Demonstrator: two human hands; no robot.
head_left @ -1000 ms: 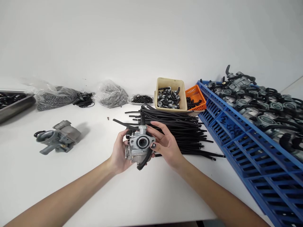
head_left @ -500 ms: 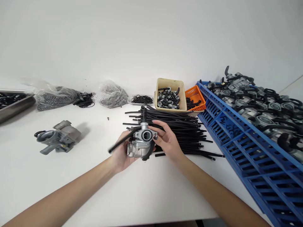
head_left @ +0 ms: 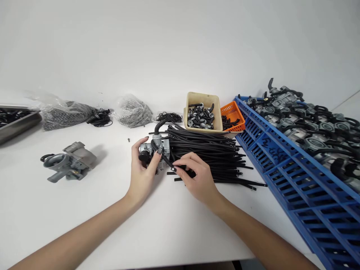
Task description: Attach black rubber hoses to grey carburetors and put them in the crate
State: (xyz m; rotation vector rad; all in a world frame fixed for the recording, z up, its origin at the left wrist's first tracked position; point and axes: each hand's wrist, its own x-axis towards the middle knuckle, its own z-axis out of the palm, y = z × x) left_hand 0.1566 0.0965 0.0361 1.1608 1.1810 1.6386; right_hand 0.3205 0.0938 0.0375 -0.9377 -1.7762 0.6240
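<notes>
A silver carburetor [head_left: 165,144] with a bent black rubber elbow on top is gripped by my left hand [head_left: 142,178], its thumb lying across the front and its fingers round the left side. From the carburetor a black rubber hose [head_left: 167,162] runs down to the right. My right hand [head_left: 198,178] pinches the free end of that hose between thumb and fingertips. Just behind both hands lies a pile of black hoses [head_left: 205,150]. The lower part of the carburetor is mostly hidden by my left hand.
Another carburetor [head_left: 70,161] lies on the left of the white table. A blue crate [head_left: 281,161] full of carburetors stands right. Along the back are a cream bin [head_left: 202,96], an orange basket [head_left: 240,116], bags of small parts [head_left: 132,112] and a metal tray [head_left: 22,127].
The carburetor has turned and shifted slightly left, its round opening no longer facing me. My right hand has moved from the carburetor's body to the hose end.
</notes>
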